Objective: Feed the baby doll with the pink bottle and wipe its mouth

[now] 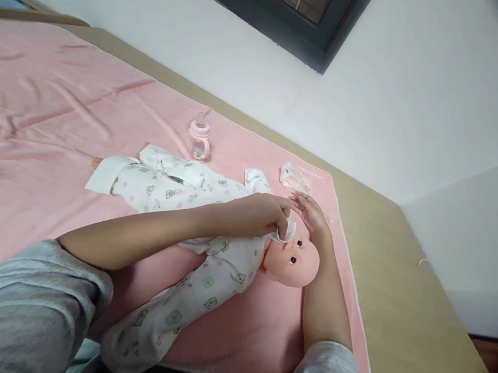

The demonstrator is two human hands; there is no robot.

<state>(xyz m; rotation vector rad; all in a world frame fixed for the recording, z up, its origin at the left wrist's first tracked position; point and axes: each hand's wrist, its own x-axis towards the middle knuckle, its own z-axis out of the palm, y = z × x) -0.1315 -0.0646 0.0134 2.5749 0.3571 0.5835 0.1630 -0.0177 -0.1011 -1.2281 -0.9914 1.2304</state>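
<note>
A baby doll (294, 265) in white pyjamas with a green animal print lies on its back, its head towards the right. My left hand (268, 215) reaches across the doll's chest, fingers pinched around a small white cloth (287, 231). The cloth touches the doll's face by the mouth. On the far side of the doll's head, my right hand (310, 209) curves with its fingers stretched out and holds nothing. Part of the head's far side is hidden by my hands.
A pink blanket (273, 320) covers much of the wooden table (396, 290). Beyond the doll stands a pink-topped baby bottle (200, 139). A clear plastic packet (295, 177) lies near my right fingertips. A white wall and a dark window frame (324, 54) rise behind.
</note>
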